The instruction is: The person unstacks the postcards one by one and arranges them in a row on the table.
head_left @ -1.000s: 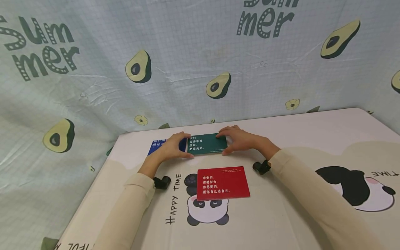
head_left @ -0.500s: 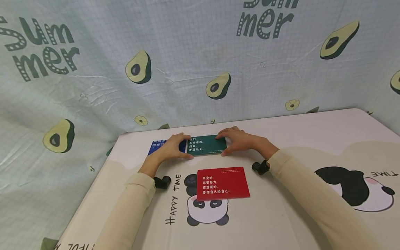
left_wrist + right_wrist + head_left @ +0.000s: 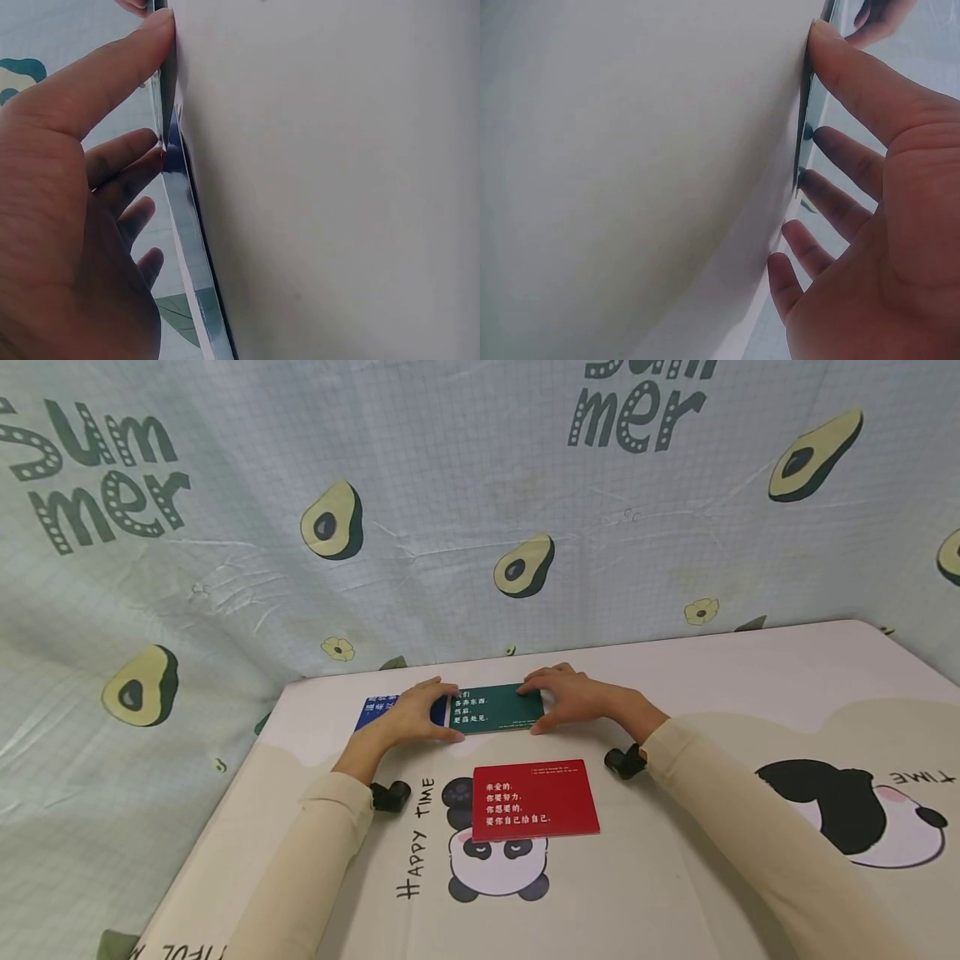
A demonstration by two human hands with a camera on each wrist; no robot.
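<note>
A thin green notebook (image 3: 495,708) with white lettering lies at the far side of the table, spanned by both hands. My left hand (image 3: 412,714) grips its left end, thumb at the near edge and fingers toward the far edge. At the opposite end, my right hand (image 3: 577,697) holds it with the thumb at the near corner and the index finger on the cover. Partly hidden under the left hand, a blue notebook (image 3: 373,708) lies close against the green one's left side. Both wrist views show the thumbs at the green notebook's edge, seen nearly side-on.
A red notebook (image 3: 536,800) with white lettering lies nearer, over a panda print on the tablecloth (image 3: 637,893). Behind the table hangs a pale curtain (image 3: 420,610) with avocado prints. Each wrist carries a small black camera (image 3: 391,797).
The green notebook has shifted very slightly nearer and left, the right hand moving with it. The left hand stays nearly in place, and the red notebook has not moved.
</note>
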